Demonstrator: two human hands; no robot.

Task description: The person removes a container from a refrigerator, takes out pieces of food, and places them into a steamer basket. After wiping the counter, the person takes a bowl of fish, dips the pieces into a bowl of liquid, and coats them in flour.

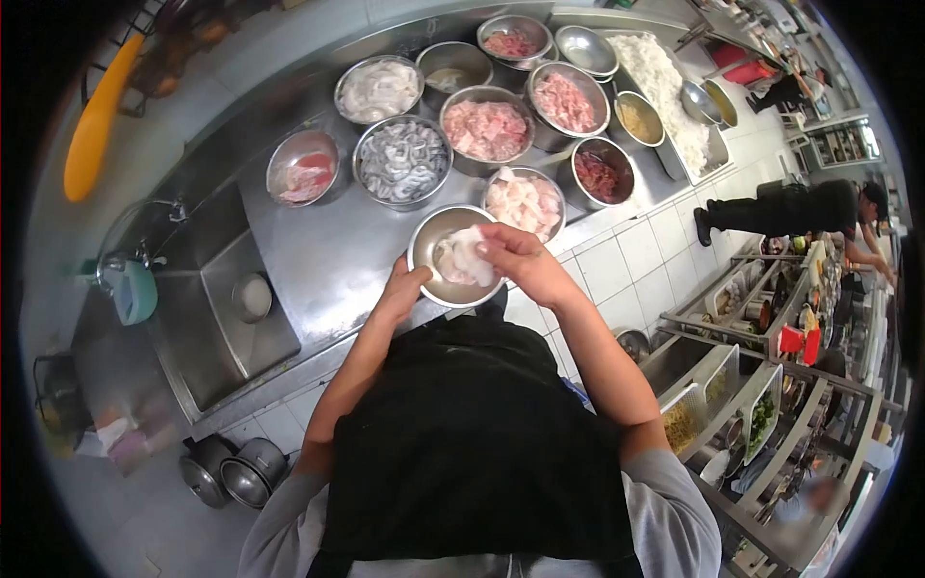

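Note:
A round metal bowl [421, 252] is held over the steel counter's front edge. My left hand [404, 287] grips its left rim, thumb on the inner side. Over the bowl's right part, my right hand [518, 260] pinches a pale, whitish slice [466, 256]; more pale pieces lie beneath it in the bowl. Just behind my right hand stands a bowl of pale pink-white slices [523, 200]. A bowl of grey strips [402, 160] is beyond my left hand, and a bowl of pink meat [487, 130] stands behind both.
Several other metal bowls of meat stand at the back of the counter [289, 241]. A double sink [207, 279] is at the left. A long tray of white material [660, 87] lies back right. Food racks [718, 385] and a person in black [800, 212] are at the right.

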